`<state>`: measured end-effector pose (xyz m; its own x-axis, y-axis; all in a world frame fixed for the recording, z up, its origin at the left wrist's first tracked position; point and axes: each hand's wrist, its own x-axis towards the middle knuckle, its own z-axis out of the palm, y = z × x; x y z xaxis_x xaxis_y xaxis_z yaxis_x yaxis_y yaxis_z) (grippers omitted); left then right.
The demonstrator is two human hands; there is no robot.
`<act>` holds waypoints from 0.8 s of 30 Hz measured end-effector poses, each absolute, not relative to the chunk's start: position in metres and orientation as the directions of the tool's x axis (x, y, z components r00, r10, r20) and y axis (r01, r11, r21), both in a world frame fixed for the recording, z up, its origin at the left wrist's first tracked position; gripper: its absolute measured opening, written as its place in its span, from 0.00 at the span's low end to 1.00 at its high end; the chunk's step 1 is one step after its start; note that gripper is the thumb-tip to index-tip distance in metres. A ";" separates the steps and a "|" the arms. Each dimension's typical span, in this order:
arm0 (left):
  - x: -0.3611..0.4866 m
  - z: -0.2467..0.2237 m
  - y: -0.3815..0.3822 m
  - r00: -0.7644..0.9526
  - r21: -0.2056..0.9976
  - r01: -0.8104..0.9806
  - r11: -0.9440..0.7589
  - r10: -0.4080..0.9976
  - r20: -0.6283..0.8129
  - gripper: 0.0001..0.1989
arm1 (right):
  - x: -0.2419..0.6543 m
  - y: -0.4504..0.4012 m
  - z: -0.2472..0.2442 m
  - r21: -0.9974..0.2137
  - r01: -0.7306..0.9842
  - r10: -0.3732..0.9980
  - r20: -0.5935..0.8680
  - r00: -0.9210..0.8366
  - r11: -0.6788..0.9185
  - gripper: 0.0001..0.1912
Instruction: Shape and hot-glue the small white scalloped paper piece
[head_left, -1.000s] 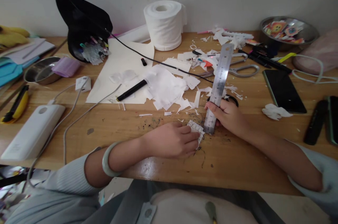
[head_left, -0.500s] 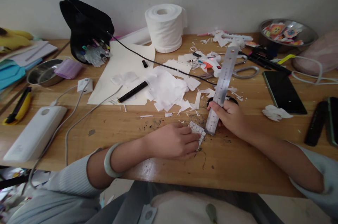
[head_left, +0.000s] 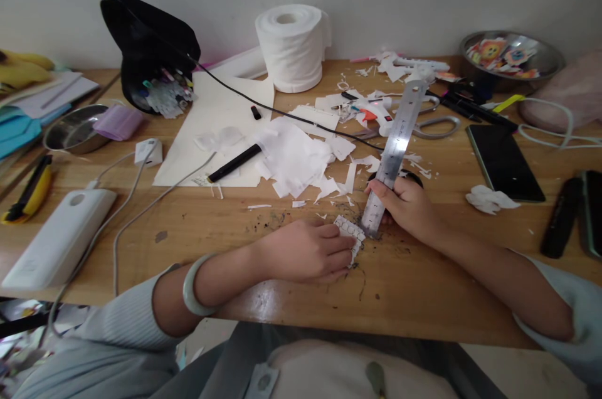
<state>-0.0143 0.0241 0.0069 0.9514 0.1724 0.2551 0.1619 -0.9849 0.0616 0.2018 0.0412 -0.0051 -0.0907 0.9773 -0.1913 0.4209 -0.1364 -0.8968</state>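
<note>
My right hand (head_left: 407,207) is closed around a metal ruler (head_left: 396,148), thumb on its face. The ruler is tilted, its lower end close to the table just right of a small piece of white paper (head_left: 350,231) with dark line markings. My left hand (head_left: 315,251) lies low on the table with its fingers curled over that paper, covering part of it. Behind the right hand, a round black object (head_left: 414,177) is partly hidden. Dark smudges and tiny scraps surround both hands on the wooden table (head_left: 301,305).
Crumpled white paper (head_left: 296,157) and a black marker (head_left: 234,164) lie on a large sheet (head_left: 181,160). Scissors (head_left: 437,128) and a hot glue gun (head_left: 383,117) are behind the ruler. A toilet paper roll (head_left: 290,51) stands at the back; a phone (head_left: 505,162) lies right.
The ruler's lower end has shifted slightly left, nearer the small paper, and light now glints off its face. My left hand stays on the paper.
</note>
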 end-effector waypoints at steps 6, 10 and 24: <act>-0.015 0.007 0.024 0.954 0.055 0.162 -0.985 0.170 0.247 0.14 | 0.203 0.041 -0.007 -0.900 0.415 0.983 -0.173 -0.057 -0.134 0.19; -0.015 0.007 0.024 0.953 0.066 0.165 -0.984 0.177 0.244 0.13 | 0.202 0.041 -0.005 -0.902 0.409 0.983 -0.173 -0.056 -0.136 0.19; -0.014 0.007 0.025 0.954 0.077 0.160 -0.984 0.174 0.243 0.13 | 0.201 0.041 -0.004 -0.911 0.393 0.976 -0.185 -0.117 -0.125 0.19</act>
<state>-0.0140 0.0246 0.0071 0.9542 0.1743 0.2430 0.1603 -0.9841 0.0765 0.2014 0.0413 -0.0044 -0.1166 0.9759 -0.1846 0.3933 -0.1253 -0.9108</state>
